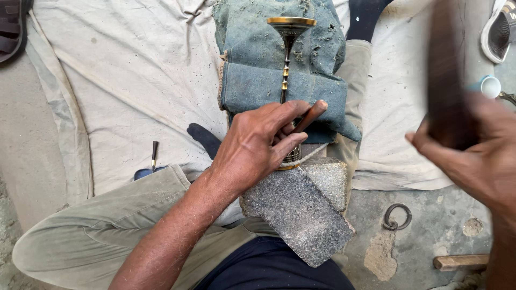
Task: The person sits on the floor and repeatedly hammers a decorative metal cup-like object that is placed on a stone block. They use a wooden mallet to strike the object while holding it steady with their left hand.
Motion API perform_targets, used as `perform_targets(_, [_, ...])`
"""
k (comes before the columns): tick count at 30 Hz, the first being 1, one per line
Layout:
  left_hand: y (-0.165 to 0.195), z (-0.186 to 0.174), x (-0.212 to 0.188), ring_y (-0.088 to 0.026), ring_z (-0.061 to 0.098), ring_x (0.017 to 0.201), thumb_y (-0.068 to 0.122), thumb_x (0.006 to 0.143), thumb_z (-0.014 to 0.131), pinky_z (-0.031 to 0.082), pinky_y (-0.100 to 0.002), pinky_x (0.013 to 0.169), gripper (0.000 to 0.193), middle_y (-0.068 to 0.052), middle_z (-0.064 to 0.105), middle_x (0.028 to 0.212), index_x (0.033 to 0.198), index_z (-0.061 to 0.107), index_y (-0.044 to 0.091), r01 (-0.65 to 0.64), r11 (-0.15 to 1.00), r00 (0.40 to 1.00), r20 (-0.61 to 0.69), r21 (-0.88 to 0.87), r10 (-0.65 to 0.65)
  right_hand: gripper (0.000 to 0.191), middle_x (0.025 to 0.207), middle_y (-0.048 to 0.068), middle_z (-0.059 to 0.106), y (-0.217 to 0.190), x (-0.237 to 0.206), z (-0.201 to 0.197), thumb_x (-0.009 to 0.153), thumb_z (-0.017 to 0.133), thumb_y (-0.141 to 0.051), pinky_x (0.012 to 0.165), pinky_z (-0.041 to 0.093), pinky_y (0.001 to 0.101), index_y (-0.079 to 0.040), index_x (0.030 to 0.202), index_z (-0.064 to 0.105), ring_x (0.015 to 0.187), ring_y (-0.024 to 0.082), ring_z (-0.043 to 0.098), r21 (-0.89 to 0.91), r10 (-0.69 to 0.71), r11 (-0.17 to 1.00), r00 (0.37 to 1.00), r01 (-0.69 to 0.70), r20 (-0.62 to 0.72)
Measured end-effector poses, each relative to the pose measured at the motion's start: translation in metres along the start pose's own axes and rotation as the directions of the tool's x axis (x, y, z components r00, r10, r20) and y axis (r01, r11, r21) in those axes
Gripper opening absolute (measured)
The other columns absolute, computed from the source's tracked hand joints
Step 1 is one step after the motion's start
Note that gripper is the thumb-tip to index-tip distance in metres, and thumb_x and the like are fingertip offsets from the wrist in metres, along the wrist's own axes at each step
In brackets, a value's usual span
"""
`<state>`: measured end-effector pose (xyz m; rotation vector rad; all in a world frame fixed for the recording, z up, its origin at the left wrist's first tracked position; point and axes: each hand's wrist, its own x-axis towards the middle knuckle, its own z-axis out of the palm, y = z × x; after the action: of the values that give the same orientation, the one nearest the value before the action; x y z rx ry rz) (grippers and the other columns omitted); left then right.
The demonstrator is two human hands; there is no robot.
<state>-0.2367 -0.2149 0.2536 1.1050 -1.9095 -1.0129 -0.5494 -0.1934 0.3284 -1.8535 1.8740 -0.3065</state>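
Note:
My left hand grips a thin wooden-handled punch or chisel and presses it against the lower end of a long brass stemmed piece. That piece has a flared cup at its far end and lies along folded blue denim draped over my leg. Its near end rests on a grey stone block lying on my lap. My right hand is raised at the right edge, blurred, and grips a dark wooden mallet or stick held upright.
A pale cloth covers the ground. On it at the left lies a small dark tool. An iron ring and a wooden piece lie on the concrete at the right. A small blue cup and sandals sit at the far right.

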Motion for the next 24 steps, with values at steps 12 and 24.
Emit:
perform_targets(12, [0.003, -0.016, -0.001, -0.009, 0.073, 0.084, 0.01, 0.094, 0.084, 0.065, -0.026, 0.075, 0.043, 0.0, 0.071, 0.098, 0.133, 0.066, 0.017, 0.004, 0.982, 0.985, -0.169, -0.188, -0.037, 0.047, 0.092, 0.016, 0.069, 0.023, -0.016, 0.021, 0.087, 0.08, -0.006, 0.07, 0.064, 0.0374, 0.009, 0.127, 0.06, 0.079, 0.022, 0.071, 0.227, -0.027, 0.972, 0.986, 0.065, -0.164])
perform_targets(24, [-0.007, -0.009, 0.003, -0.012, 0.07, 0.075, 0.016, 0.089, 0.085, 0.06, -0.03, 0.066, 0.05, -0.004, 0.072, 0.091, 0.135, 0.064, 0.016, 0.106, 0.991, 0.994, 0.037, -0.082, -0.103, 0.061, 0.098, 0.011, 0.069, 0.038, -0.022, 0.046, 0.083, 0.07, 0.006, 0.084, 0.064, 0.0421, 0.003, 0.142, 0.054, 0.089, 0.02, 0.07, 0.783, 0.133, 0.62, 0.991, -0.059, -0.03])
